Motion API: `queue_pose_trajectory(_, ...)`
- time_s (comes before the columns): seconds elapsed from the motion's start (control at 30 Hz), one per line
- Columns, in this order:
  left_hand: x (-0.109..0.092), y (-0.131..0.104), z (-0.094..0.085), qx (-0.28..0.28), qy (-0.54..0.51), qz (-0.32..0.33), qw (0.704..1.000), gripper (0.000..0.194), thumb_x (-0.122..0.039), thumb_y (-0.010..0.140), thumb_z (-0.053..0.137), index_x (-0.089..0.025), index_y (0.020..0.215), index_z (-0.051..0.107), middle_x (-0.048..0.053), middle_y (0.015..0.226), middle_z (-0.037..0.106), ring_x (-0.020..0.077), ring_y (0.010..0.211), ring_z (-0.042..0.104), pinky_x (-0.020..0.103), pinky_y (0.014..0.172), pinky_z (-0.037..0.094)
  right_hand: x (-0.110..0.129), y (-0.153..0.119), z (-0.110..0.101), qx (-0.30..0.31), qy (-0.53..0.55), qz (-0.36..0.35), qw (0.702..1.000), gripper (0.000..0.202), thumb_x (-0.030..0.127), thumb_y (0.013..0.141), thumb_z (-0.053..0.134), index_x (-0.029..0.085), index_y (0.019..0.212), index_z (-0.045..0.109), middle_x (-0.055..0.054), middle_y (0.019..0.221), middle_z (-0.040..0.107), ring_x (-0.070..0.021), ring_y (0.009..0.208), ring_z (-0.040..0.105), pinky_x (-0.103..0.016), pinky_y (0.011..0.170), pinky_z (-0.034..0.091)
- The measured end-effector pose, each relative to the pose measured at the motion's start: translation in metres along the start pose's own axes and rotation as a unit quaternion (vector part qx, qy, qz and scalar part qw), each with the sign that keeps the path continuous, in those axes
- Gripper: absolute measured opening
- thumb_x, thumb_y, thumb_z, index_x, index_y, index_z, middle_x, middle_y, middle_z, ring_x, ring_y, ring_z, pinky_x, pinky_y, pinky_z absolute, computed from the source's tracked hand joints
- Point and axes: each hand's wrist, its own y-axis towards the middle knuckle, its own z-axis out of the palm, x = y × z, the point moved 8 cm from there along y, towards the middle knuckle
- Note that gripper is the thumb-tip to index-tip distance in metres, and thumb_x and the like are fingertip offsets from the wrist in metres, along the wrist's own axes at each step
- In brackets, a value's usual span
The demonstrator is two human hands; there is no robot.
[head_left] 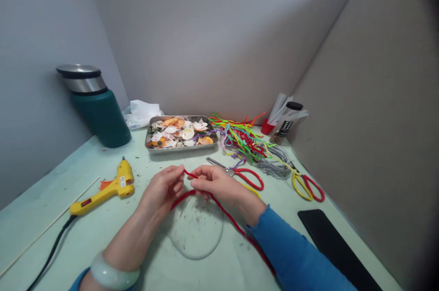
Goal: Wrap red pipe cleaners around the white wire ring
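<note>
A grey ring lies low over the table between my forearms; its upper arc is covered in red. My left hand is closed, pinching a short red length of pipe cleaner between thumb and fingertip. Close on its right, my right hand is closed with thumb and fingers together on the same red pipe cleaner, at the top of the ring. A long red strand runs from under the right hand down along my blue sleeve. The fingers partly hide where red and ring meet.
Beyond my hands are a metal tray of seashells, scissors, many-coloured pipe cleaners and coiled grey wire. Leftward are a yellow glue gun, a thin stick and a green bottle. More scissors and a black strip lie right.
</note>
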Motion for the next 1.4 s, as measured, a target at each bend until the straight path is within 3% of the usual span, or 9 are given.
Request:
queue_pose_trajectory(0.1,-0.026,0.001,-0.025,-0.108,-0.042,0.083,0.99,0.023,-0.013,0.066,0.069,-0.015,0.06,0.047,-0.007,0.049,0.041,0.0022,0.037,0.032,0.016,0.033,0.026,0.0,-0.006,-0.007,0.046,-0.019,0.029,0.998,0.019,0.026,0.08,0.053,0.016,0.096,0.06,0.006,0.057,0.05,-0.006,0.043,0.041,-0.018,0.042,0.034)
queue_pose_trajectory(0.23,-0.048,-0.001,-0.049,-0.189,-0.073,0.133,0.97,0.015,-0.01,0.071,0.062,-0.015,0.064,0.05,-0.006,0.054,0.046,0.0025,0.036,0.032,0.016,0.033,0.027,0.005,-0.008,-0.039,0.014,-0.177,0.023,0.984,0.017,0.022,0.08,0.051,0.016,0.085,0.066,0.004,0.058,0.05,-0.0069,0.047,0.041,-0.018,0.042,0.031)
queue_pose_trajectory(0.37,-0.054,-0.002,-0.055,-0.195,-0.095,0.148,0.965,0.015,-0.009,0.073,0.059,-0.015,0.064,0.049,-0.006,0.054,0.045,0.0033,0.037,0.033,0.016,0.034,0.028,0.013,-0.009,-0.067,-0.033,-0.313,0.005,0.949,0.017,0.021,0.077,0.053,0.015,0.074,0.068,0.002,0.057,0.055,-0.0089,0.052,0.045,-0.019,0.048,0.032)
queue_pose_trajectory(0.57,-0.055,-0.003,-0.052,-0.202,-0.098,0.162,0.961,0.014,-0.009,0.075,0.06,-0.016,0.067,0.05,-0.006,0.055,0.05,0.0038,0.038,0.038,0.016,0.038,0.035,0.015,-0.016,-0.102,-0.107,-0.307,-0.001,0.946,0.023,0.03,0.078,0.05,0.015,0.065,0.062,0.003,0.054,0.053,-0.009,0.047,0.041,-0.021,0.045,0.029)
queue_pose_trajectory(0.8,-0.055,-0.007,-0.05,-0.227,-0.079,0.178,0.954,0.019,-0.004,0.081,0.049,-0.014,0.065,0.052,-0.003,0.057,0.057,0.0041,0.04,0.042,0.016,0.042,0.042,0.005,-0.017,-0.11,-0.094,-0.335,0.021,0.937,0.025,0.031,0.076,0.051,0.016,0.059,0.059,0.004,0.049,0.05,-0.0091,0.046,0.04,-0.021,0.044,0.028)
queue_pose_trajectory(1.0,-0.062,-0.007,-0.049,-0.212,-0.027,0.208,0.955,0.014,-0.007,0.079,0.053,-0.014,0.067,0.054,-0.004,0.057,0.056,0.0043,0.039,0.044,0.017,0.042,0.045,0.005,-0.019,-0.108,-0.052,-0.369,0.046,0.927,0.024,0.031,0.077,0.05,0.016,0.066,0.066,0.003,0.049,0.051,-0.0095,0.044,0.039,-0.022,0.045,0.029)
queue_pose_trajectory(1.23,-0.033,0.002,-0.031,-0.13,0.08,0.07,0.986,0.011,-0.015,0.071,0.068,-0.013,0.076,0.059,-0.003,0.062,0.058,0.006,0.042,0.051,0.018,0.042,0.047,0.024,-0.033,-0.144,-0.215,-0.573,0.076,0.787,0.015,0.024,0.074,0.06,0.017,0.065,0.07,-0.01,0.071,0.066,-0.0209,0.071,0.056,-0.028,0.058,0.032)
queue_pose_trajectory(1.33,-0.019,0.002,-0.018,-0.078,0.122,0.046,0.988,0.017,-0.023,0.069,0.071,-0.013,0.075,0.059,-0.001,0.064,0.061,0.0043,0.041,0.048,0.017,0.042,0.044,0.042,-0.036,-0.128,-0.235,-0.618,0.009,0.75,0.021,0.035,0.07,0.068,0.02,0.083,0.073,-0.012,0.089,0.068,-0.0267,0.091,0.055,-0.03,0.069,0.035)
queue_pose_trajectory(1.4,-0.008,0.001,-0.01,-0.048,0.152,0.018,0.987,0.02,-0.028,0.069,0.071,-0.013,0.073,0.058,-0.003,0.052,0.056,0.0051,0.04,0.048,0.015,0.04,0.04,0.051,-0.03,-0.11,-0.227,-0.601,-0.053,0.765,0.025,0.04,0.077,0.061,0.022,0.093,0.071,-0.009,0.095,0.068,-0.0237,0.093,0.056,-0.029,0.073,0.037)
